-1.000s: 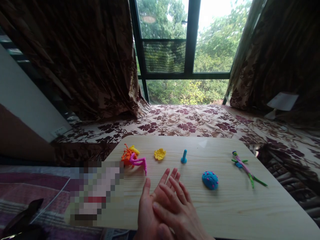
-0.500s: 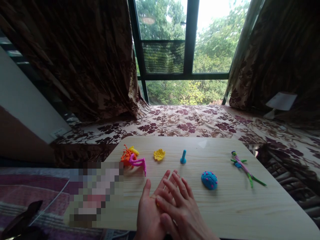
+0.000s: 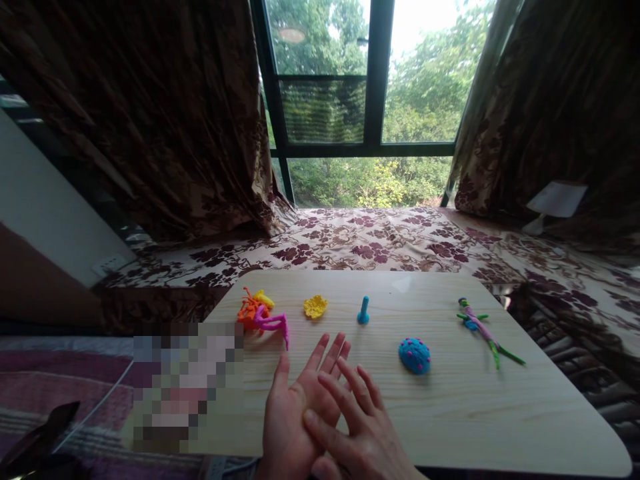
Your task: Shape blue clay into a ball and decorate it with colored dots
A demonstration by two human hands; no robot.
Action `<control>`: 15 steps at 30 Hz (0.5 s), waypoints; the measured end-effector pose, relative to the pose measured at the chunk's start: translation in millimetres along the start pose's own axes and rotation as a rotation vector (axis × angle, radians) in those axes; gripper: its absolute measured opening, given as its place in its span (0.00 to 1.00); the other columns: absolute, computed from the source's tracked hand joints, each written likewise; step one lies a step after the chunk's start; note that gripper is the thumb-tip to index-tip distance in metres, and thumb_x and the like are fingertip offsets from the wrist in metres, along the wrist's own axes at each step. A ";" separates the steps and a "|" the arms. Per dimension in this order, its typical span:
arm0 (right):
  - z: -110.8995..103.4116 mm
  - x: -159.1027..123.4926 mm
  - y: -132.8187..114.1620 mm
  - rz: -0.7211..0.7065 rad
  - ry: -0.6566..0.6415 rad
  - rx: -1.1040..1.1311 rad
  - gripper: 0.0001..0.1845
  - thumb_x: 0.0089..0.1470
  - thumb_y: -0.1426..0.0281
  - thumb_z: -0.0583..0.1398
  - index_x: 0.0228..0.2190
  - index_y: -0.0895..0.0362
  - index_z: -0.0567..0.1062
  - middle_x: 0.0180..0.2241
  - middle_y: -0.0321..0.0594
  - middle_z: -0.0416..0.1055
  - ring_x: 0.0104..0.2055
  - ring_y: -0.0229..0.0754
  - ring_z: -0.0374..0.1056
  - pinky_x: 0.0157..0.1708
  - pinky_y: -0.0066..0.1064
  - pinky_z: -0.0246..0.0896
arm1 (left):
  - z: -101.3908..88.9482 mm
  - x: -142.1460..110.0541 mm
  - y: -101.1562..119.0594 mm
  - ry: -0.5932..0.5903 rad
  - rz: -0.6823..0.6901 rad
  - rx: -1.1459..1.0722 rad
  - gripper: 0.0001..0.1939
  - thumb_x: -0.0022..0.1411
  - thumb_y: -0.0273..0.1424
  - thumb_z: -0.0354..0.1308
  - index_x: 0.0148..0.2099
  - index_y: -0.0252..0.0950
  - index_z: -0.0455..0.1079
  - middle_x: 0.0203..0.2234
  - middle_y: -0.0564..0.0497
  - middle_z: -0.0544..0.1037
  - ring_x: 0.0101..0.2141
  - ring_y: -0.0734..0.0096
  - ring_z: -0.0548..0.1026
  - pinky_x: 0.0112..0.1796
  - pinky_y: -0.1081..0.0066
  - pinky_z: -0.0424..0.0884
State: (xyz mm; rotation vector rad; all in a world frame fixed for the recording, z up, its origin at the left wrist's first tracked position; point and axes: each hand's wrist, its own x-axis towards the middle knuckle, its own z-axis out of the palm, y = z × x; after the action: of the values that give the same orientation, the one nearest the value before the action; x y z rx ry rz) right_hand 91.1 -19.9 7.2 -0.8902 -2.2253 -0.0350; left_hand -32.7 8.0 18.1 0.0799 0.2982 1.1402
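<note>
At the pale wooden table (image 3: pixel 475 420), I watch remotely as the open, upturned left hand (image 3: pixel 290 420) meets the loosely spread right hand (image 3: pixel 363 420); whether anything lies between, I cannot tell. The pink-dotted blue dome (image 3: pixel 415 356) rests to their right, the blue peg (image 3: pixel 364 312) standing beyond.

The domed piece (image 3: pixel 415 356) was blue, dotted with pink; the peg (image 3: pixel 364 312) was plain blue, the ruffled piece (image 3: pixel 315 307) yellow. The left cluster (image 3: pixel 250 316) mixed orange, magenta and yellow; the right figure (image 3: pixel 481 329), pink, green and blue. Pale grain streaked the surface (image 3: pixel 460 413); the far cloth (image 3: pixel 370 235) bore maroon flowers on cream.
</note>
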 end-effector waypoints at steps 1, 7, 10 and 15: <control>-0.7 0.9 0.0 0.012 -0.029 0.005 0.18 0.54 0.59 0.54 0.47 0.47 0.69 0.59 0.43 0.53 0.62 0.60 0.40 0.52 0.56 0.46 | -1.1 0.6 -1.2 -0.004 -0.011 -0.001 0.34 0.59 0.47 0.42 0.63 0.36 0.46 0.59 0.41 0.59 0.58 0.56 0.55 0.56 0.52 0.49; -5.3 3.0 4.7 0.051 -0.079 0.024 0.18 0.54 0.62 0.54 0.46 0.48 0.69 0.59 0.45 0.50 0.62 0.61 0.38 0.53 0.58 0.42 | -1.2 0.6 -4.3 0.012 -0.036 0.032 0.32 0.60 0.45 0.43 0.62 0.36 0.47 0.59 0.40 0.59 0.58 0.56 0.55 0.56 0.51 0.48; -2.1 0.8 3.2 0.007 -0.048 0.040 0.19 0.52 0.58 0.55 0.47 0.46 0.69 0.59 0.44 0.51 0.62 0.61 0.39 0.52 0.57 0.45 | 1.5 1.6 -3.9 -0.001 -0.025 0.010 0.33 0.60 0.46 0.42 0.63 0.37 0.46 0.59 0.41 0.58 0.59 0.56 0.54 0.56 0.52 0.48; -6.7 5.0 4.4 0.093 -0.103 0.041 0.17 0.54 0.62 0.53 0.46 0.47 0.69 0.59 0.42 0.51 0.62 0.60 0.37 0.54 0.58 0.42 | 3.0 2.9 -13.6 0.005 -0.031 0.010 0.31 0.59 0.46 0.43 0.61 0.36 0.51 0.57 0.42 0.62 0.58 0.57 0.56 0.56 0.56 0.48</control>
State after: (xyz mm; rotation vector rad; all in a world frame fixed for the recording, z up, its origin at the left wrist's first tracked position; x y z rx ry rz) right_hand 95.4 -15.5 14.3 -0.9922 -2.2682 0.1017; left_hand -18.8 5.2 17.5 0.0814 0.3085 1.1082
